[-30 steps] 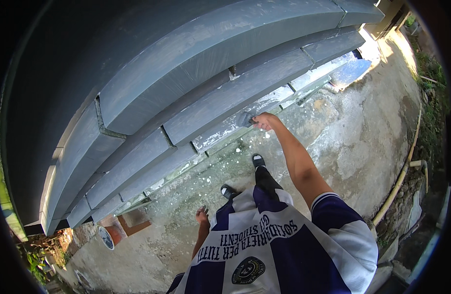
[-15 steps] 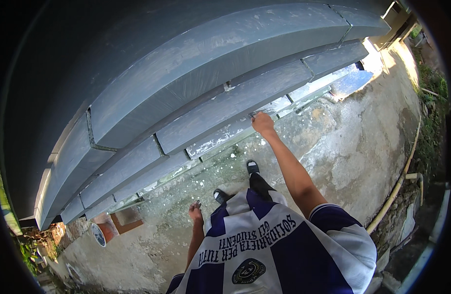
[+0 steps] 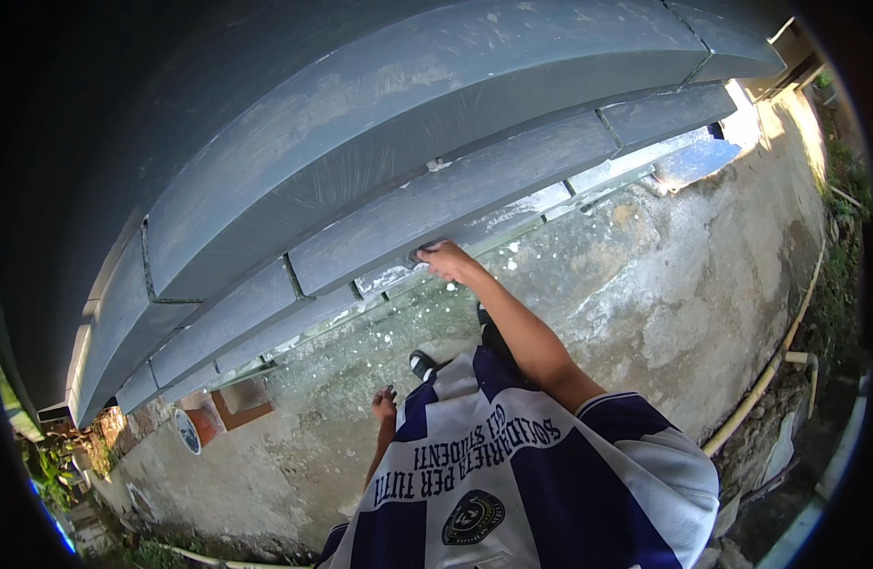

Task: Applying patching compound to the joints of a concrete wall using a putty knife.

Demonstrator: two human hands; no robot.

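My right hand [image 3: 446,260] is stretched forward to the lowest grey course [image 3: 489,228] of a stepped block wall. Its fingers are closed on a small dark thing pressed against that face, too small and covered to name. White patches [image 3: 384,279] show on the course left of the hand, and whitish streaks to its right. Low beside my body, my left hand [image 3: 383,405] is curled with a small dark object [image 3: 390,390] at its fingertips, whose kind I cannot make out. It hangs apart from the wall.
Above, wider grey ledges [image 3: 436,85] jut out over the lower course. Stained concrete ground [image 3: 626,284] runs along the wall. An orange-and-white bucket [image 3: 198,429] lies at left beside a brown-edged slab [image 3: 242,403]. A blue object [image 3: 697,161] is at the wall's far right. A pipe [image 3: 773,389] edges the ground.
My right hand has slid left along the lowest course, and the stretch behind it looks greyer, with less white. My left hand stays low, nearly in place. The view has shifted slightly.
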